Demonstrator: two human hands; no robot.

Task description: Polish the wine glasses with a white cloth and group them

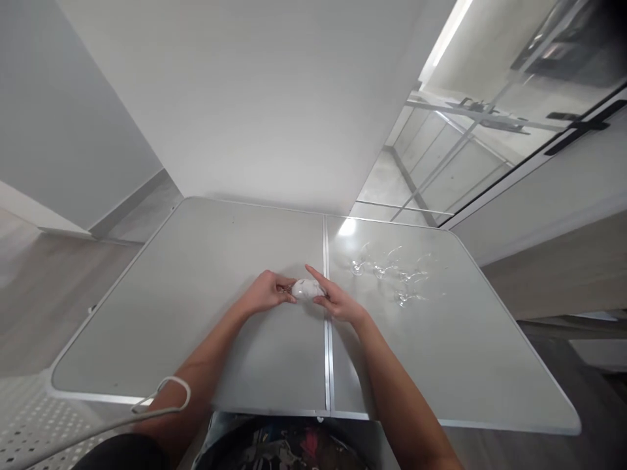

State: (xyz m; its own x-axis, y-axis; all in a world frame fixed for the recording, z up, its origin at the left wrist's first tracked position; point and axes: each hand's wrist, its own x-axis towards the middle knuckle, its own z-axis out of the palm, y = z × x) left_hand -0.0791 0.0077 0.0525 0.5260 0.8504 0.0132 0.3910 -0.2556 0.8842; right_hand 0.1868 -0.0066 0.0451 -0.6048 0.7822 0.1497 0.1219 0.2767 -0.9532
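- My left hand [267,292] is nearly closed, with thumb and fingers pinching the left end of a white piece [307,289].
- My right hand [339,301] is partly closed on its right end, with one finger stretched out above it.
- The white piece is between my hands, over the worktop [147,307], just left of its metal strip [327,339].
- To the right of my hands are several clear glasses [380,270], grouped near each other; their exact shapes are hard to see.
- At lower left, a white cable [169,410] makes a loop in front of my left forearm.
- The worktop is pale grey, with a light rim and rounded corners.
- Behind it stands a plain wall [259,98].
- At right there are glass panels [441,156].
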